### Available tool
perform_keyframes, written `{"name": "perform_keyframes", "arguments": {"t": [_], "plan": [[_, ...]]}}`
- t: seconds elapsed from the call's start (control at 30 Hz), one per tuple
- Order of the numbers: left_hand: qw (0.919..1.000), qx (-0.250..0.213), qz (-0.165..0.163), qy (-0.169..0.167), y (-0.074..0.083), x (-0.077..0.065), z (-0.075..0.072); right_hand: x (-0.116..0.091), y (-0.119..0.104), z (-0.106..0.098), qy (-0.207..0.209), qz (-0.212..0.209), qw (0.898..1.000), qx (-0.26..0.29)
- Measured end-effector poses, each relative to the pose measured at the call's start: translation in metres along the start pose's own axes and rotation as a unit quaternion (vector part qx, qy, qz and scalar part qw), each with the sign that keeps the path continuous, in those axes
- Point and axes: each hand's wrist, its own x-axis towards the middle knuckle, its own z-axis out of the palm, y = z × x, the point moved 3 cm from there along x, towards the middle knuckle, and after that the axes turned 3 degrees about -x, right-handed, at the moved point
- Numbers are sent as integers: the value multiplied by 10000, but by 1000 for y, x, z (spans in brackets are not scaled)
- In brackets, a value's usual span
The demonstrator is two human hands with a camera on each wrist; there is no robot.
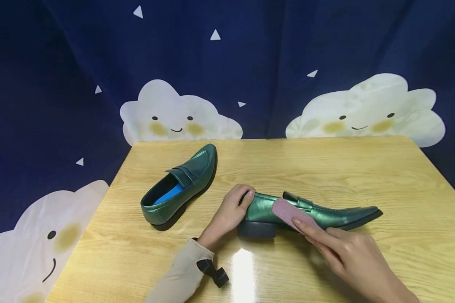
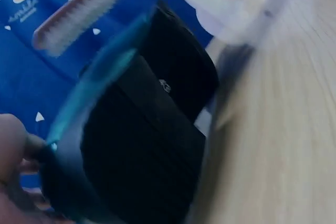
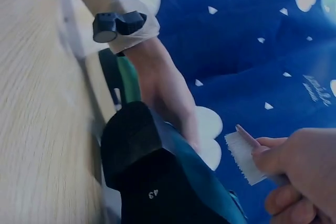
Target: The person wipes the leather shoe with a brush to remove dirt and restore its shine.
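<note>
A metallic green loafer [image 1: 261,209] is turned partly on its side, toe to the right, its black sole [image 2: 142,145] facing me. My left hand [image 1: 233,209] grips it at the heel end, thumb on the outside and fingers hidden behind the collar. In my right hand [image 1: 354,254] is a pink brush [image 1: 288,211], index finger laid along its back, held over the loafer's side. White bristles show on the brush [image 3: 244,157] in the right wrist view; both wrist views show it apart from the leather. A number is marked on the sole near the heel [image 3: 134,140].
The matching green loafer [image 1: 199,185], with a blue insole [image 1: 169,194], stands upright at the left of the wooden table [image 1: 345,168]. Behind the table hangs a dark blue curtain [image 1: 250,54] with smiling clouds. A black strap [image 1: 212,271] is around the left sleeve.
</note>
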Motion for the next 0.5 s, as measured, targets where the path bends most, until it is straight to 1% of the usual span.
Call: {"name": "perform_keyframes", "arguments": {"t": [0.03, 0.1, 0.2, 0.23, 0.3, 0.37, 0.43, 0.5], "plan": [[9998, 118, 135, -105, -2, -1, 1, 3, -1, 4, -29, -52, 10000, -18], [9984, 160, 288, -450, -7, -5, 3, 8, -1, 11, -144, -95, 9998, -76], [9934, 181, 414, -1051, -13, -13, 4, 14, -3, 20, -292, -166, 9993, -180], [9919, 239, 454, -1164, -14, -15, 4, 16, -3, 22, -351, -160, 9990, -216], [9894, 516, 564, -1237, -13, -17, 4, 21, -5, 26, -476, -150, 9983, -295], [9854, 1028, 665, -1180, -11, -17, 5, 28, -6, 27, -607, -105, 9972, -420], [9781, 1652, 717, -1043, -7, -17, 5, 34, -6, 29, -727, -68, 9957, -570], [9683, 2205, 711, -936, -4, -17, 5, 39, -6, 31, -759, -71, 9949, -665]]}}
